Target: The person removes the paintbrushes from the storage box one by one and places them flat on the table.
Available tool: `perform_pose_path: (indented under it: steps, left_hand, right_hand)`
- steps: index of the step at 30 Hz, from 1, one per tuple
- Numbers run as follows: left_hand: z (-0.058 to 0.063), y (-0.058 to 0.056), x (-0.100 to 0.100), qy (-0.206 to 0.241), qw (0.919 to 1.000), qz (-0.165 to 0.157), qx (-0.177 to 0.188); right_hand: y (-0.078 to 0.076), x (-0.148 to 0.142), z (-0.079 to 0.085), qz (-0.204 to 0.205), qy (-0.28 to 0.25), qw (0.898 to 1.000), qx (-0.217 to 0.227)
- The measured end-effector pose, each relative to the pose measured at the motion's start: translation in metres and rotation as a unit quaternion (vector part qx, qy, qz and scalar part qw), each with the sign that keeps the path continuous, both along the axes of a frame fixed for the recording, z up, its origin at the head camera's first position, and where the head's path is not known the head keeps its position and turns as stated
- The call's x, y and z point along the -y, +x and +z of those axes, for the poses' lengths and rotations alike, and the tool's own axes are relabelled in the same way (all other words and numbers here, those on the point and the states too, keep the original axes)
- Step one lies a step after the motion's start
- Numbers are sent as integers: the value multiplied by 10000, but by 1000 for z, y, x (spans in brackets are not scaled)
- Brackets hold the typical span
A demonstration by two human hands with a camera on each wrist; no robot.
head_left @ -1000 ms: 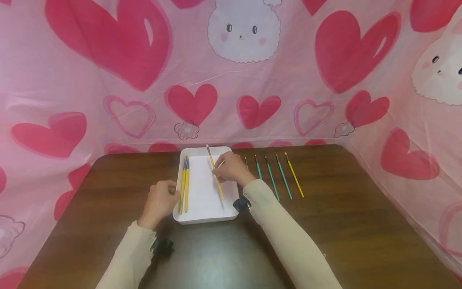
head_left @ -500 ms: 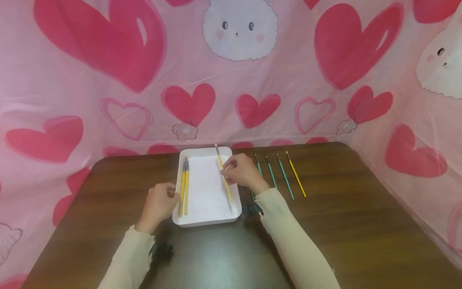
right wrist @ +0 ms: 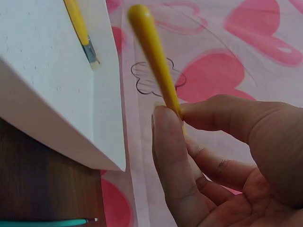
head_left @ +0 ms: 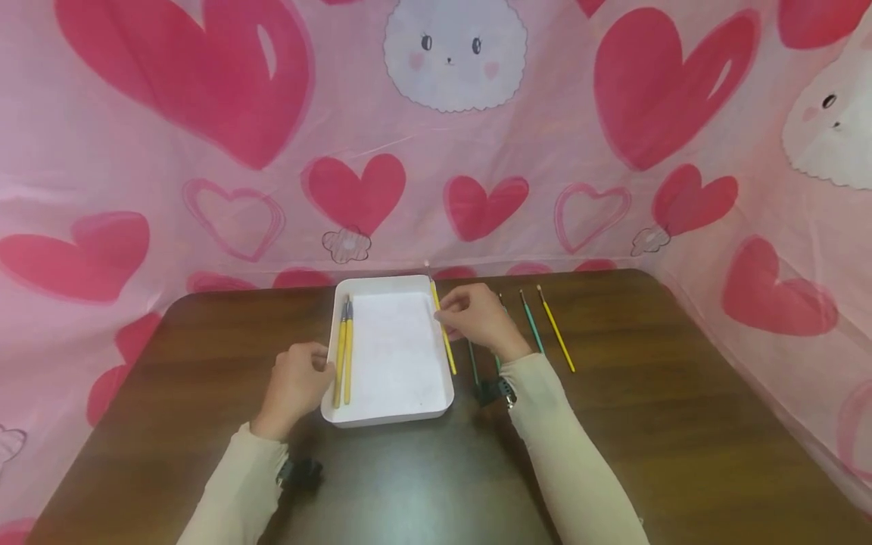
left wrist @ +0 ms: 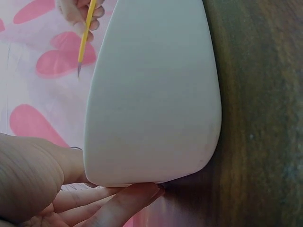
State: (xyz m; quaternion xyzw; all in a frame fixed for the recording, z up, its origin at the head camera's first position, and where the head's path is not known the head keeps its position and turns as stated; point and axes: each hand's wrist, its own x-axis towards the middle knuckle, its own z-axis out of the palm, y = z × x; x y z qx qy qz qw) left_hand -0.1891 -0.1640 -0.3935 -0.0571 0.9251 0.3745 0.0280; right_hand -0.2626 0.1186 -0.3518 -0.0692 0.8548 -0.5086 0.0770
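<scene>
The right hand [head_left: 477,318] pinches the yellow brush [head_left: 443,333] over the right rim of the white tray [head_left: 391,412], long axis running near-to-far, while the left hand [head_left: 296,382] grips the tray's left rim on the desk [head_left: 681,424].

Place: makeshift craft or recording booth, not a fitted room
Walls: pink cloth [head_left: 136,174] with red hearts and white bunny faces, draped on three sides
Surface: dark wood table [head_left: 681,424], rounded corners, pushed against the cloth
Supplies: white tray [head_left: 395,412], thin paintbrushes [head_left: 555,327] laid in a row
</scene>
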Motion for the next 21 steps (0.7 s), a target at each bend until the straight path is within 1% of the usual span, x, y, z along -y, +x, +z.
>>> perform_pose_path:
  steps: [7,13,15,21]
  left_hand:
    - [0,-3,0,-22,10000,1,64]
    - [2,-4,-1,-70,9999,9,139]
    - [3,-4,0,-77,9998,17,162]
    - [2,-2,-1,-69,9996,61,265]
  right_hand:
    - [-6,-6,-2,-183,154,9997,84]
    - [-12,-13,-2,-246,332,9991,48]
    - [-13,-17,-1,-268,416,9988,9]
    - [-13,-30,2,-292,435,9986,56]
